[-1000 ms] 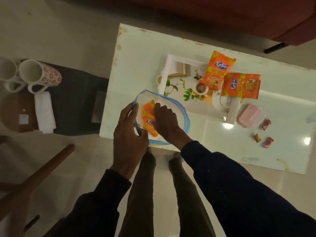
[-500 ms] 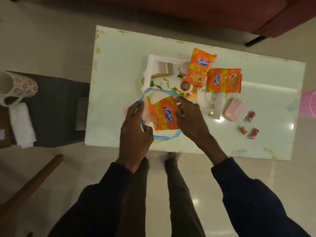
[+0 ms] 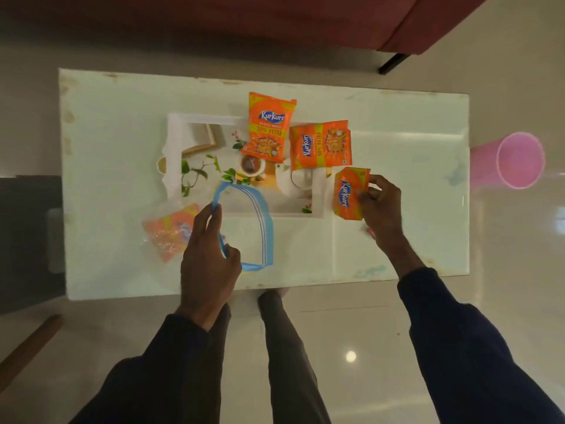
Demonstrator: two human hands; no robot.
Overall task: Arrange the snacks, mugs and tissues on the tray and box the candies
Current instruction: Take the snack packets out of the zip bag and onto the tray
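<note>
My right hand (image 3: 380, 206) grips an orange snack packet (image 3: 348, 193) just past the right end of the white picture-printed tray (image 3: 175, 139). Two more orange packets lie at the tray's far right: one upright (image 3: 267, 127), one turned sideways (image 3: 321, 145). My left hand (image 3: 208, 255) pinches the blue rim of a clear zip bag (image 3: 253, 228) held open over the table's near side. Another orange packet (image 3: 171, 231) shows through the bag's plastic, left of my left hand. The pink candy box and the candies are hidden behind my right hand.
The white glass table (image 3: 397, 246) fills the middle of the view. A pink plastic cup-shaped bin (image 3: 516, 160) stands on the floor off the table's right end. A dark red sofa (image 3: 275, 19) lies beyond the table, a dark mat (image 3: 27, 234) at the left.
My right hand has drawn an orange packet out of the zip bag and carried it right, past the tray's end. My left hand still holds the bag open. The view has swung right.
</note>
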